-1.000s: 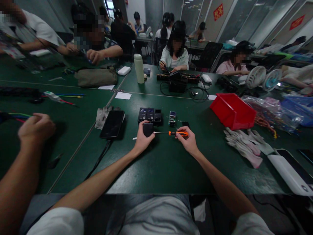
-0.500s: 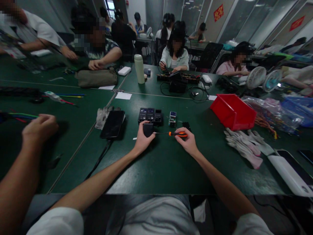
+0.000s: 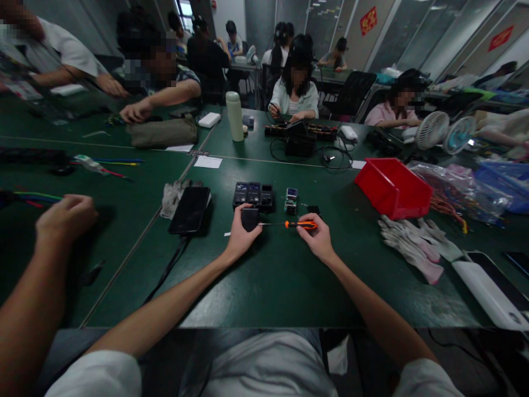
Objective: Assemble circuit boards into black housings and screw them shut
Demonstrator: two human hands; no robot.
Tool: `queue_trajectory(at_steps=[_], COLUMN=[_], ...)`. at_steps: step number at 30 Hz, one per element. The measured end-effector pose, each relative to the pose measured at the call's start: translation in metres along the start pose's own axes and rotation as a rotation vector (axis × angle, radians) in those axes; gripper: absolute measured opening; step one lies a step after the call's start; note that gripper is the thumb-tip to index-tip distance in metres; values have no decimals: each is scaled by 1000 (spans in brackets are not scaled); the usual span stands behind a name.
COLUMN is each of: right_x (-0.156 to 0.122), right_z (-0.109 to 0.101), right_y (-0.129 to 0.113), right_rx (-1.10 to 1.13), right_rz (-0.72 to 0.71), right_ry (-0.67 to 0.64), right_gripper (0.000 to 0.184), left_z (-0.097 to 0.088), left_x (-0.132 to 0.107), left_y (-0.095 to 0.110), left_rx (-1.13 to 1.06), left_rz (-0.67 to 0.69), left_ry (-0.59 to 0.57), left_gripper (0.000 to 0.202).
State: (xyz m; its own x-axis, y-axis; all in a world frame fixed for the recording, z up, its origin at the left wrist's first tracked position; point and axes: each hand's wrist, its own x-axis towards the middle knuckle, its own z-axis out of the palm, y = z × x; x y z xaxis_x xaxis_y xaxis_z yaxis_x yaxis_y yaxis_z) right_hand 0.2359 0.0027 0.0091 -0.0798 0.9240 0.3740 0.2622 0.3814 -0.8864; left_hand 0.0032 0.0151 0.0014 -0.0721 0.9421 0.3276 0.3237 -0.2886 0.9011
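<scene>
My left hand is closed around a small black box-shaped device above the green table. An orange and black screwdriver lies level in the fingers of my right hand, its thin shaft pointing left. The tip meets the right side of the black device; the exact spot is too small to make out. Just behind my left hand sits a row of black modules with small screens. A small device with exposed circuit boards stands to their right, and a black piece lies behind my right hand.
At left, a black phone with a cable lies beside gloves. To the right are a red bin, more gloves and a white box-like item. A co-worker's hand rests at far left. A bottle stands farther back.
My hands, the black device and the screwdriver hold nearly the same position. My right fingers have shifted slightly along the handle. Across the table, a co-worker's hand has moved left.
</scene>
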Motion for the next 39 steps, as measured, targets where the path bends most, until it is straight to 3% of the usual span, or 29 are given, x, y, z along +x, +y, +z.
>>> queue_trajectory(at_steps=[6, 13, 26, 39], right_x=[1, -1, -1, 1], right_z=[1, 0, 2, 0], right_y=[-1, -3, -2, -6], right_rx=[-14, -58, 58, 78], right_rz=[-73, -26, 135, 151], right_ry=[-11, -19, 8, 17], right_gripper=[9, 15, 24, 25], left_z=[-1, 0, 0, 1], left_x=[0, 0, -1, -2], left_y=[2, 3, 4, 4], left_rx=[-2, 9, -35, -93], left_rz=[-2, 9, 3, -6], left_ry=[-9, -4, -28, -52], left_gripper=[51, 52, 55, 60])
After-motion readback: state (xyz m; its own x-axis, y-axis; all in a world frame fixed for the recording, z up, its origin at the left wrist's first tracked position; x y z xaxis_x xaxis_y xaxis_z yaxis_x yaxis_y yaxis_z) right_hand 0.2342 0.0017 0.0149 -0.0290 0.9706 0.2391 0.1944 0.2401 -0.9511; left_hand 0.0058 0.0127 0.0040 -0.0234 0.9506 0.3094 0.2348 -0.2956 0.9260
